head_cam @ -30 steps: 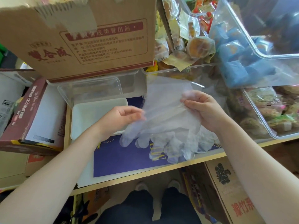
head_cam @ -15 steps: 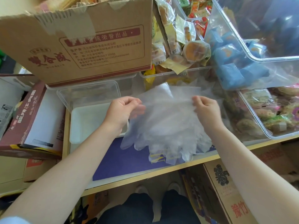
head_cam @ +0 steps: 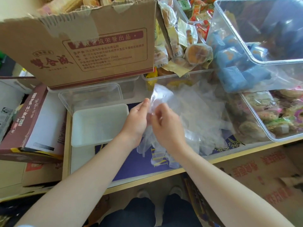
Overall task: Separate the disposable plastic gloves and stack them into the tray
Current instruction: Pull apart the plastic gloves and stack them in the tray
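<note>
Meanwhile, beside the empty white tray [head_cam: 100, 123], clear disposable gloves [head_cam: 193, 122] lie heaped; left hand [head_cam: 136, 122] and right hand [head_cam: 167, 128] both pinch one cuff. Clinging film could drag two sheets together.

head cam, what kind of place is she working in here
Probably a snack shop's stockroom or packing counter. Clear bins hold wrapped pastries, printed cardboard cartons crowd the shelf, and both hands sort disposable gloves beside a white tray.
</note>
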